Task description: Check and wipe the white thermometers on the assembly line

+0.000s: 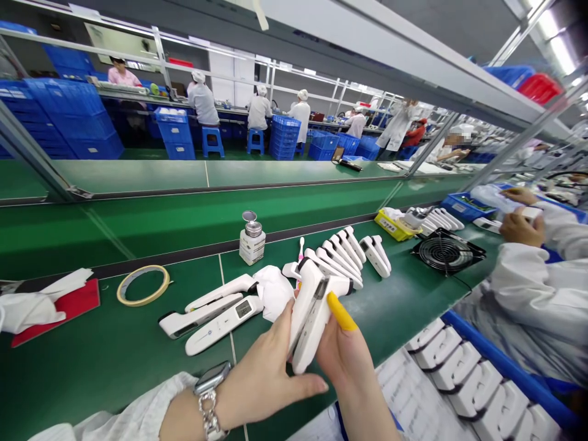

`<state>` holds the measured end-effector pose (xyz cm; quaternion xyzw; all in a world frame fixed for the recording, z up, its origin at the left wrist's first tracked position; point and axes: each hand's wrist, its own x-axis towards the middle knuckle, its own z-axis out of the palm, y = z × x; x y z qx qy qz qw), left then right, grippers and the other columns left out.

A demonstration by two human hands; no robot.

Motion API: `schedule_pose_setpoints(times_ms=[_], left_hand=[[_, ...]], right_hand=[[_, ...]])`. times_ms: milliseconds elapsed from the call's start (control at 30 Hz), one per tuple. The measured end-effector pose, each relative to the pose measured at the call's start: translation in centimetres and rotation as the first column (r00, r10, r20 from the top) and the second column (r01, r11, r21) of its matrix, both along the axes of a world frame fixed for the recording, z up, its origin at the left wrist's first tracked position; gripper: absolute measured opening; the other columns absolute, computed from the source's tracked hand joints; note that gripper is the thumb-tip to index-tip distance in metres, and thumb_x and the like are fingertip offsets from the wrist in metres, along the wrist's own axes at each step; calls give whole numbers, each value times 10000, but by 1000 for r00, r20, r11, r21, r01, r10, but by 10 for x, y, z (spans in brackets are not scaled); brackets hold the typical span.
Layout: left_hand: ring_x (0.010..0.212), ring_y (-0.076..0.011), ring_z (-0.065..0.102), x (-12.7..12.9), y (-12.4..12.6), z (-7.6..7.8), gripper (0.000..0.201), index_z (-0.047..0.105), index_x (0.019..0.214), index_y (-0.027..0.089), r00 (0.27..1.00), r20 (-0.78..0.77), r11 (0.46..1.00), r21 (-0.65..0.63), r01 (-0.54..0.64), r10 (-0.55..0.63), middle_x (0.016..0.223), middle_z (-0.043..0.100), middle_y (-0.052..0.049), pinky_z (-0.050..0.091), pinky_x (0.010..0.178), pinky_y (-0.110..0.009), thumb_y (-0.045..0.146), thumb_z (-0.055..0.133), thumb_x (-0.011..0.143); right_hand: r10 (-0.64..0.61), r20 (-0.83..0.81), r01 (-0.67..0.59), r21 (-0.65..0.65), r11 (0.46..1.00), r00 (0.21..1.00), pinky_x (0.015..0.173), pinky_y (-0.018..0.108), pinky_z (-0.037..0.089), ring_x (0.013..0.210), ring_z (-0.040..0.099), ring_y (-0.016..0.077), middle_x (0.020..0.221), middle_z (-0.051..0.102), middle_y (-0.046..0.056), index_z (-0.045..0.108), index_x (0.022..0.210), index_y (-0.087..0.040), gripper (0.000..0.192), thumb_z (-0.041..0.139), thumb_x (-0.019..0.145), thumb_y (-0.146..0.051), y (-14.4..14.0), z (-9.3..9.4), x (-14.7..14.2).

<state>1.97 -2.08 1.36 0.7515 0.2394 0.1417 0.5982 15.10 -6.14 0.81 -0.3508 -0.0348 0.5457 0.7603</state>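
While both hands (pixel 303 361) grip a thermometer (pixel 310 318), the yellow tray (pixel 390 228) holds more.

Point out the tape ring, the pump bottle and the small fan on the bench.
tape ring (pixel 123 293): head view, left edge of the band.
pump bottle (pixel 252 247): head view, its labelled body.
small fan (pixel 444 252): head view, centre of the grille.

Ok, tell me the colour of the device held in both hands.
White, seen best in the head view: the handheld thermometer sits between the left hand and right hand.
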Motion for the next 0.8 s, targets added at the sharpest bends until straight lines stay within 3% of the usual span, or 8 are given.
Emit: schedule_pose_setpoints(times_ms=[100,267,367,533,600,667,733,800], left_hand=[[1304,-323,274,1,-3,-13,968,-49,1422,210,999,-15,995,87,-48,50,1505,126,-100,279,1032,-415,300,633,741],[1241,-303,381,2,-3,-15,846,56,1423,270,997,21,994,78,-78,77,1422,359,-73,311,1023,-415,226,586,765],[1240,-268,394,-5,-4,-20,784,157,1414,298,991,70,993,-35,-109,112,1419,370,-34,318,1032,-369,194,583,764],[1328,-248,262,-31,2,-39,666,272,1392,245,965,61,947,-220,-235,254,1461,293,-33,210,1094,-374,287,573,800],[1344,-252,218,-45,8,-42,639,296,1382,249,942,0,917,-231,-326,335,1475,256,-29,164,1105,-405,348,561,809],[1345,-267,214,-57,12,-43,631,329,1368,264,908,-58,879,-230,-417,415,1472,265,-28,135,1105,-439,384,571,797],[1340,-275,224,-67,13,-43,621,357,1354,272,887,-72,853,-251,-458,455,1457,302,-28,134,1102,-450,387,582,787],[1336,-280,236,-74,13,-44,614,371,1348,279,887,-72,846,-274,-458,457,1440,337,-26,145,1099,-445,373,589,781]], right_hand=[[7,-23,-6,16,1000,1000,1015,410,359,1101,545,245,1065,672,68,627,1064,-174,336,614,775,-346,-1,-5,-4],[-29,9,29,16,999,1000,1015,416,360,1063,568,240,1015,689,31,650,1030,-224,314,668,736,-334,-4,-13,-9],[5,36,-5,2,1000,999,996,429,374,1056,569,250,1015,687,44,640,1052,-224,361,688,720,-356,-3,-20,-16],[249,294,-256,-14,966,923,981,407,374,1095,538,233,1144,624,68,573,1156,-224,425,665,756,-335,-9,-33,-17],[393,545,-348,-190,918,740,952,417,394,1063,553,240,1148,615,83,569,1162,-217,413,653,768,-308,-14,-39,-7],[456,784,-268,-372,889,422,908,432,420,1000,580,252,1095,632,92,623,1085,-213,309,615,789,-301,-15,-46,9],[407,910,-89,-401,912,75,866,435,442,946,596,259,1031,651,95,673,972,-211,211,566,807,-287,-8,-53,26],[347,927,33,-346,938,-140,822,423,466,904,605,257,1001,654,108,675,954,-194,220,516,823,-272,8,-59,40]])
